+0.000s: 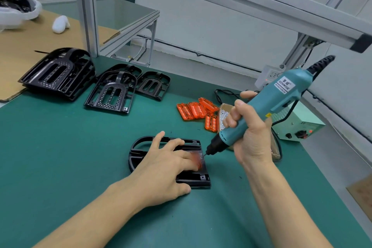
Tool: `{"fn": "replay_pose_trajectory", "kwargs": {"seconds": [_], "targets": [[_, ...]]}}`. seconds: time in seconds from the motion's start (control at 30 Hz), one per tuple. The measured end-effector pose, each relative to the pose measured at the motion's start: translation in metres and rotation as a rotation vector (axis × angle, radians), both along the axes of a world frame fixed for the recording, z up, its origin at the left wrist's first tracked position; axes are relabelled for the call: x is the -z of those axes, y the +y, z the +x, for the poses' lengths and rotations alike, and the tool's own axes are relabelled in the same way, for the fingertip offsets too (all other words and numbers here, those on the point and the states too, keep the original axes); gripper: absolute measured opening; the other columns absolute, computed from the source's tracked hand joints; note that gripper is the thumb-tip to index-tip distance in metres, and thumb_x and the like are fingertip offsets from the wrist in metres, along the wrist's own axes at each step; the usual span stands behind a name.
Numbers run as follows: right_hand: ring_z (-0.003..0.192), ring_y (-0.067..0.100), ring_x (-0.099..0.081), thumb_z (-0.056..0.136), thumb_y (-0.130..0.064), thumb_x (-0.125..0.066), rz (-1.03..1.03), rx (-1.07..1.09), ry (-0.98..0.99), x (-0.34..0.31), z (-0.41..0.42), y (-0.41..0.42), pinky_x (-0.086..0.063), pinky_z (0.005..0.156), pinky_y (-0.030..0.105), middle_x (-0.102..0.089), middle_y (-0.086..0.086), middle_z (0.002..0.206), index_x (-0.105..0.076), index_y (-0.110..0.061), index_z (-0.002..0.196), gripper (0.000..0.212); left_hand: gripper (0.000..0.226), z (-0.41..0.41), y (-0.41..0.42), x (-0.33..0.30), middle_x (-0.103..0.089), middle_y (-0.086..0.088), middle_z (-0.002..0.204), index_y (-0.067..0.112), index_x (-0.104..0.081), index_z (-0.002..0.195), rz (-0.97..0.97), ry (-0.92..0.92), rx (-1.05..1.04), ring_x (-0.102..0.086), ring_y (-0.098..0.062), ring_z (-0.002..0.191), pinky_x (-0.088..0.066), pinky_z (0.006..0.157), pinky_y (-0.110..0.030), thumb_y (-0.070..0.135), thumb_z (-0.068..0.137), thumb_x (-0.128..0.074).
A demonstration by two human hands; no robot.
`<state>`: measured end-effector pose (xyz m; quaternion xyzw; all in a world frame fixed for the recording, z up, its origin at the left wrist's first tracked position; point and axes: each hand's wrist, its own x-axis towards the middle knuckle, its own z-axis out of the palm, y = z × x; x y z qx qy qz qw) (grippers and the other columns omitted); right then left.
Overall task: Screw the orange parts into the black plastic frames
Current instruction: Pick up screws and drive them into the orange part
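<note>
A black plastic frame (193, 179) lies flat on the green mat in front of me. My left hand (164, 169) presses on it with straight fingers, the fingertips on an orange part (198, 160) seated in the frame. My right hand (248, 137) grips a teal electric screwdriver (267, 102), tilted, its bit tip touching the frame's right edge beside the orange part. Several loose orange parts (198, 110) lie behind, next to a box of screws (224, 116).
Stacks of black frames (58, 72) (112, 92) (153, 84) sit at the back left. A power supply box (298, 127) stands at the right with cables. An aluminium post (86, 10) and an overhead rail (261, 6) frame the bench. Cardboard (12, 50) lies at left.
</note>
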<state>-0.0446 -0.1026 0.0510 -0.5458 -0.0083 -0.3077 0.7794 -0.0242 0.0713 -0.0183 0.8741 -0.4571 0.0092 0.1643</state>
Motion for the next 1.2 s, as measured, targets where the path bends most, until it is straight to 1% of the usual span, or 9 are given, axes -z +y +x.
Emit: {"fn": "replay_pose_trajectory", "kwargs": {"seconds": [0.37,0.63,0.7,0.77,0.8,0.87,1.0,1.07,1.2], "targets": [[0.044,0.017,-0.036,0.078,-0.003,-0.058,-0.233,-0.174,0.073,-0.008,0.016,0.009,-0.036,0.05,0.026,-0.04,0.001,0.051,-0.055,-0.013,0.093,0.018,0.049,0.002,0.001,0.001,-0.041,0.023,0.142,0.043,-0.049,0.131,-0.008,-0.004,0.011,-0.006,-0.004,0.141,0.023,0.109,-0.041,0.053,0.083,-0.054],[0.044,0.018,-0.034,0.079,-0.002,-0.056,-0.238,-0.216,0.035,-0.002,0.014,0.009,-0.036,0.051,0.028,-0.04,0.0,0.049,-0.053,-0.015,0.095,0.021,0.048,0.002,0.0,0.001,-0.043,0.025,0.14,0.044,-0.051,0.129,-0.021,0.0,0.01,-0.007,-0.003,0.14,0.021,0.11,-0.039,0.051,0.082,-0.055],[0.045,0.017,-0.035,0.08,-0.003,-0.057,-0.217,-0.218,0.039,-0.002,0.013,0.008,-0.036,0.051,0.028,-0.041,0.0,0.049,-0.052,-0.019,0.09,0.02,0.048,0.003,0.0,0.001,-0.043,0.025,0.14,0.044,-0.051,0.129,-0.02,0.002,0.011,-0.007,-0.003,0.14,0.02,0.11,-0.039,0.052,0.082,-0.055],[0.045,0.017,-0.035,0.081,-0.005,-0.058,-0.23,-0.214,0.035,-0.002,0.014,0.007,-0.035,0.052,0.029,-0.042,-0.001,0.049,-0.056,-0.029,0.075,0.024,0.047,0.003,0.0,0.002,-0.043,0.025,0.14,0.045,-0.051,0.128,-0.023,0.005,0.01,-0.007,-0.003,0.14,0.021,0.11,-0.039,0.052,0.082,-0.055],[0.045,0.017,-0.036,0.081,-0.006,-0.058,-0.254,-0.214,0.033,-0.002,0.014,0.007,-0.035,0.053,0.029,-0.042,-0.002,0.049,-0.057,-0.03,0.068,0.028,0.048,0.003,0.0,0.002,-0.043,0.025,0.14,0.045,-0.051,0.129,-0.024,0.006,0.01,-0.007,-0.003,0.14,0.021,0.11,-0.038,0.052,0.082,-0.055],[0.045,0.016,-0.036,0.082,-0.008,-0.059,-0.297,-0.227,0.025,-0.002,0.013,0.008,-0.035,0.054,0.03,-0.043,-0.003,0.049,-0.057,-0.028,0.062,0.029,0.048,0.003,0.0,0.002,-0.043,0.025,0.139,0.045,-0.051,0.129,-0.029,0.012,0.011,-0.007,-0.002,0.14,0.02,0.11,-0.038,0.053,0.082,-0.055],[0.043,0.016,-0.036,0.076,-0.014,-0.064,-0.287,-0.321,-0.01,-0.003,0.012,0.007,-0.037,0.051,0.027,-0.042,-0.004,0.048,-0.055,-0.028,0.067,0.02,0.048,0.003,0.0,0.003,-0.043,0.026,0.139,0.046,-0.051,0.128,-0.036,0.025,0.006,-0.006,0.0,0.139,0.019,0.111,-0.036,0.054,0.081,-0.056],[0.041,0.014,-0.035,0.072,-0.013,-0.065,-0.257,-0.41,0.0,-0.003,0.011,0.006,-0.037,0.049,0.024,-0.042,-0.004,0.048,-0.055,-0.024,0.073,0.015,0.048,0.004,0.0,0.003,-0.043,0.027,0.138,0.046,-0.052,0.128,-0.042,0.04,0.004,-0.006,0.001,0.139,0.017,0.112,-0.037,0.054,0.08,-0.056],[0.038,0.013,-0.035,0.066,-0.011,-0.065,-0.233,-0.48,0.036,-0.003,0.011,0.003,-0.036,0.048,0.023,-0.041,-0.003,0.048,-0.055,-0.017,0.081,0.019,0.048,0.005,0.0,0.004,-0.043,0.029,0.137,0.046,-0.054,0.126,-0.062,0.077,0.01,-0.006,0.003,0.138,0.01,0.112,-0.035,0.053,0.079,-0.059]]}}
